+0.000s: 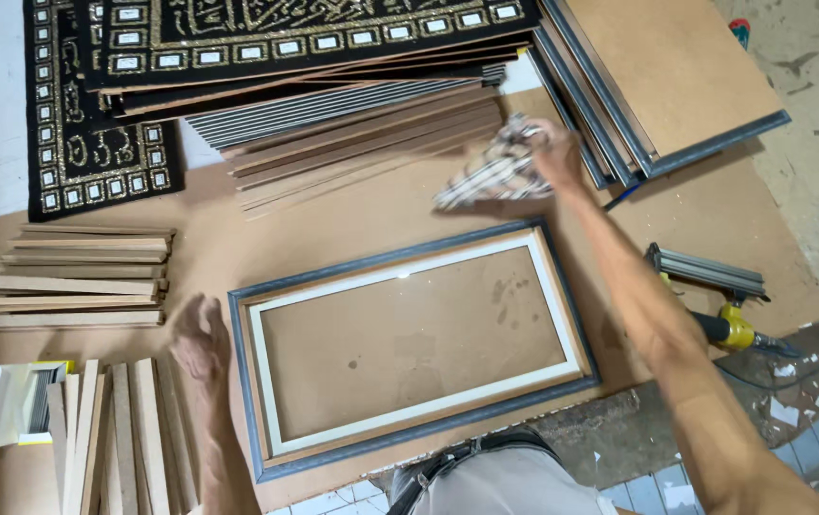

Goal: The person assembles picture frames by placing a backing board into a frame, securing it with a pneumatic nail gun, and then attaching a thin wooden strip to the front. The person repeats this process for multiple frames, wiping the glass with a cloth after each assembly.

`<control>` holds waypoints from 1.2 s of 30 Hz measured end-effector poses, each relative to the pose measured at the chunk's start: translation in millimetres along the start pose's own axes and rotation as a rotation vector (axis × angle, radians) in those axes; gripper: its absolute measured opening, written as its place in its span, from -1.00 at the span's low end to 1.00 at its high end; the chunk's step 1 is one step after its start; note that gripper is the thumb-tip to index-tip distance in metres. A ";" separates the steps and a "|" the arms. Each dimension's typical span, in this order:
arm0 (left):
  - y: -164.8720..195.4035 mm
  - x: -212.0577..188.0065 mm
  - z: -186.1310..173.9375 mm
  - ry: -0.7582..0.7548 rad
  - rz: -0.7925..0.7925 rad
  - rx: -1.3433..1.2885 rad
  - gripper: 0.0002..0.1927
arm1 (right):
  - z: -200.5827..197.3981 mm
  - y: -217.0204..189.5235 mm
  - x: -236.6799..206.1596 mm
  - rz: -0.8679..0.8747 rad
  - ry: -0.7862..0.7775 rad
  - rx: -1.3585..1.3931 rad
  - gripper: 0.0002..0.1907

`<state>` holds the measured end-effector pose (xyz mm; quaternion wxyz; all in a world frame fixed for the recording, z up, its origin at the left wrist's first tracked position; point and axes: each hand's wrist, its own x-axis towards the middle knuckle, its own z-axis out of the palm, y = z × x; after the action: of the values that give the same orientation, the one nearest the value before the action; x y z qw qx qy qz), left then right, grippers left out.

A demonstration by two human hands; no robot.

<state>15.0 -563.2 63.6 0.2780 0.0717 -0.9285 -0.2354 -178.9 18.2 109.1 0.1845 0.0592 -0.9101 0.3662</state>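
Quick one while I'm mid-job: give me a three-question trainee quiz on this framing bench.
1. True or false: the right hand holds a checked cloth.
2. Which lies nearest the left hand? A) nail gun B) frame C) black-and-gold panels
3. Fill in: the nail gun lies to the ___ of the frame, on the person's own side.

Key: 1 true; 2 B; 3 right.
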 end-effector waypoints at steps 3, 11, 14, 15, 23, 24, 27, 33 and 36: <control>5.9 95.6 -11.9 0.067 0.115 -0.004 -0.65 | -44.0 6.6 51.9 -0.061 0.070 -0.358 -0.56; 90.0 289.1 -12.4 -0.093 0.056 0.093 -0.54 | -36.1 -58.6 133.3 -0.169 0.156 -0.259 -0.65; 95.5 299.0 -0.8 -0.031 0.085 0.179 -0.57 | -27.6 -75.4 147.8 -0.088 0.188 -0.313 -0.66; 93.0 298.9 2.2 0.052 0.103 0.144 -0.64 | -30.5 -78.5 148.1 -0.045 0.181 -0.257 -0.66; 56.7 239.1 -38.9 -0.005 -0.275 -0.575 -0.31 | -95.4 -82.2 85.5 0.392 -0.089 1.151 -0.54; 48.7 216.8 -47.4 -0.106 -0.308 -0.689 -0.30 | -107.7 -76.8 62.2 0.469 -0.174 1.337 -0.46; 24.7 148.1 -53.2 -0.373 -0.392 -0.915 -0.29 | -103.3 -49.3 -10.5 0.253 -0.249 1.355 -0.50; 14.5 96.7 11.6 -0.158 -0.336 -0.952 -0.04 | -41.4 18.5 -44.4 0.196 -0.128 0.960 -0.25; 14.3 79.4 20.3 -0.127 -0.194 -0.910 0.07 | -22.7 15.5 -53.0 0.253 -0.097 1.150 -0.43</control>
<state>-62.5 -563.5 93.8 0.2007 0.0143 -0.7350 -0.6475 -127.0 43.5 94.0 0.0357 0.0575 -0.5730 0.8168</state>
